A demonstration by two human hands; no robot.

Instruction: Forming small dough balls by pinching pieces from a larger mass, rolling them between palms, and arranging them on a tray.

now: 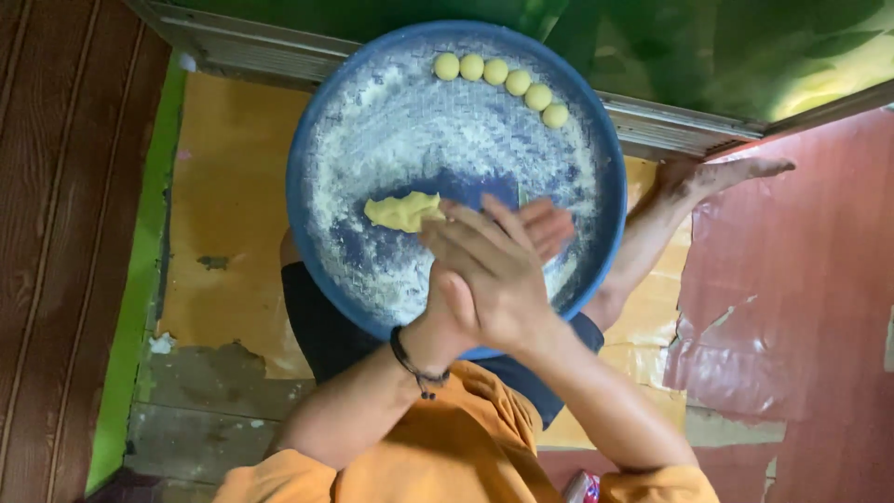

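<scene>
- I see my two hands pressed palm to palm over the near right part of the blue round tray (307, 158), which rests on my lap.
- My right hand (498, 279) lies on top, fingers straight and close together, pointing up and left; its palm covers most of the other hand.
- My left hand (545, 228) sits underneath, with only its fingertips showing past the right hand's edge; a dark cord bracelet (414, 365) circles the left wrist.
- The hands are closed flat against each other; I cannot tell whether anything is between them.
- A lump of yellow dough (400, 210) lies on the floured tray, just beside my right fingertips, touching or nearly touching them.
- Six small dough balls (503, 76) sit in a curved row along the tray's far rim, well apart from the hands.
- Both forearms rise from orange sleeves (447, 456) and cross at the wrists.
- A bare foot (717, 172) rests on the floor to the right of the tray.
</scene>
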